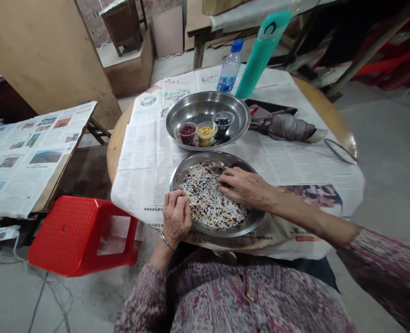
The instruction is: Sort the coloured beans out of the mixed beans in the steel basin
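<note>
A shallow steel dish (pixel 232 232) on the table in front of me holds a spread of white grains mixed with dark, yellow and red beans (pixel 212 199). My left hand (pixel 176 215) is closed at the dish's left rim, its fingers curled over the edge. Over the right side of the grains, my right hand (pixel 241 185) reaches in with fingers bent and somewhat apart; its fingertips touch the grains. Behind, a larger steel basin (pixel 205 102) contains a cup of red beans (pixel 187 133), a cup of yellow beans (pixel 205 134) and a cup of black beans (pixel 223 124).
Newspaper (pixel 142 171) covers the round table. A water bottle (pixel 230 69), a teal bottle (pixel 262 55) and a folded umbrella (pixel 284 124) stand or lie beyond and right of the basin. A red stool (pixel 66 236) and a newspaper-covered bench (pixel 27 157) are at left.
</note>
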`<action>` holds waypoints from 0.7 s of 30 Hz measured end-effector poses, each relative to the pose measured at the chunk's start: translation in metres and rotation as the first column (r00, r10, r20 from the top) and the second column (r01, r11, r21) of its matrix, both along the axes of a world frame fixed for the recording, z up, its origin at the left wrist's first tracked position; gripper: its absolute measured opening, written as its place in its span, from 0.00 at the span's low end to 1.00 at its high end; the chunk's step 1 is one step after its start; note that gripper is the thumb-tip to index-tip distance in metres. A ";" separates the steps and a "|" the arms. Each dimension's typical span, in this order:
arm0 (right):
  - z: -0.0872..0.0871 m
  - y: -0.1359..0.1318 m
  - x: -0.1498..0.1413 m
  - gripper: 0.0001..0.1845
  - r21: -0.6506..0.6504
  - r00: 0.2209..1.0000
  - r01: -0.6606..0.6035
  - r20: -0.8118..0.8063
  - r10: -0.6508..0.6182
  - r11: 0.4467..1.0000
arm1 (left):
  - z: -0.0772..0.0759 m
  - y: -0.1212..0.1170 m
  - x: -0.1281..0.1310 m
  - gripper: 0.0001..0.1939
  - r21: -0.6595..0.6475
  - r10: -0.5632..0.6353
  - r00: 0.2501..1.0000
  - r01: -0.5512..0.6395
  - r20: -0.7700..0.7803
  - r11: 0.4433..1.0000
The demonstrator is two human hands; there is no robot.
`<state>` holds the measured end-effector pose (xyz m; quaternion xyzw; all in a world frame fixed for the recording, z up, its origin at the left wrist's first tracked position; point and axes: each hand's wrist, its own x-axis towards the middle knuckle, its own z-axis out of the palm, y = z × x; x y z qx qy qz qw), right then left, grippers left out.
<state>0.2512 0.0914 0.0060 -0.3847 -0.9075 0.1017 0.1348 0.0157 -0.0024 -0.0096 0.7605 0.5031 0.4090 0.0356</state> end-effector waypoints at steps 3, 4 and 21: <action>0.004 -0.023 -0.004 0.11 -0.130 0.979 -0.113 -0.185 0.088 0.985 | 0.000 0.000 0.000 0.08 -0.010 0.003 1.000 -0.004 -0.013 1.000; 0.007 -0.029 -0.006 0.11 -0.166 0.964 -0.157 -0.238 0.115 0.973 | 0.001 0.000 0.000 0.08 -0.010 0.001 1.000 -0.001 -0.016 1.000; 0.014 -0.031 -0.014 0.18 -0.041 0.983 -0.178 -0.060 0.175 0.983 | 0.002 0.000 0.001 0.08 -0.009 0.005 1.000 -0.005 -0.024 1.000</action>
